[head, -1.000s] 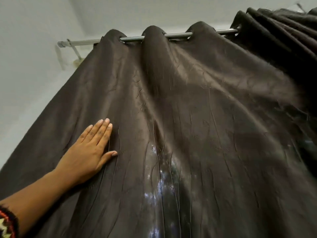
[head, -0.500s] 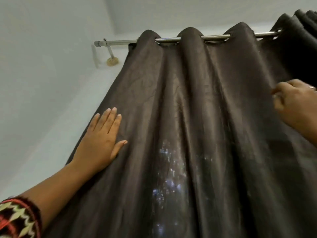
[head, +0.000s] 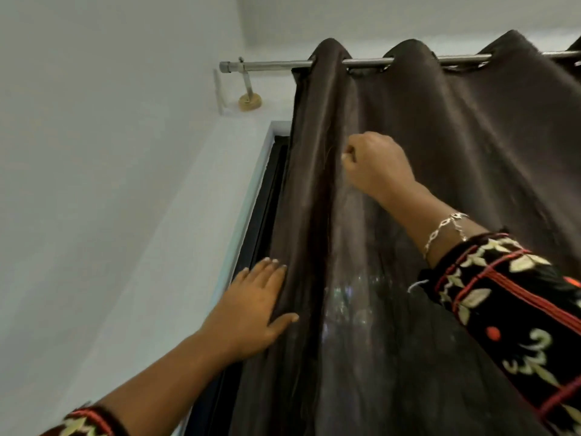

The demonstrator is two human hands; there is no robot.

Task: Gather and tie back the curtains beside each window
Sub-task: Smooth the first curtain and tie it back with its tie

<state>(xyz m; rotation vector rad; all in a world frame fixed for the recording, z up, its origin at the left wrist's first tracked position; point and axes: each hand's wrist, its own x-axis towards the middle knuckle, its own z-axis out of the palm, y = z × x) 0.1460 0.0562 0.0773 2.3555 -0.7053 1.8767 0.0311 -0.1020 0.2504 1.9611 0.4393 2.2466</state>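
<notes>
Your curtain (head: 471, 152) is dark brown cloth with a soft satin sheen, finely creased, on a smooth, shiny metal rod (head: 270, 65). The wall (head: 94, 152) looks matt-painted; your sleeve (head: 509, 303) is black embroidered cloth and your bracelet (head: 440, 229) bright metal links.

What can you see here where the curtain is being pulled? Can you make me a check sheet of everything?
Surface: nothing seen; no table or floor in view.
Job's things: dark brown shiny curtain hangs by its rings on the silver metal curtain rod, bunched in folds, not tied; no tie-back seen.
Clutter: nothing seen.
Grips: left hand lies flat with straight fingers on the curtain's left edge; right hand, higher up, curls round a fold.
Cables: nothing seen.
Surroundings: white wall; black window frame showing left of the curtain; round tan rod bracket on the wall.
</notes>
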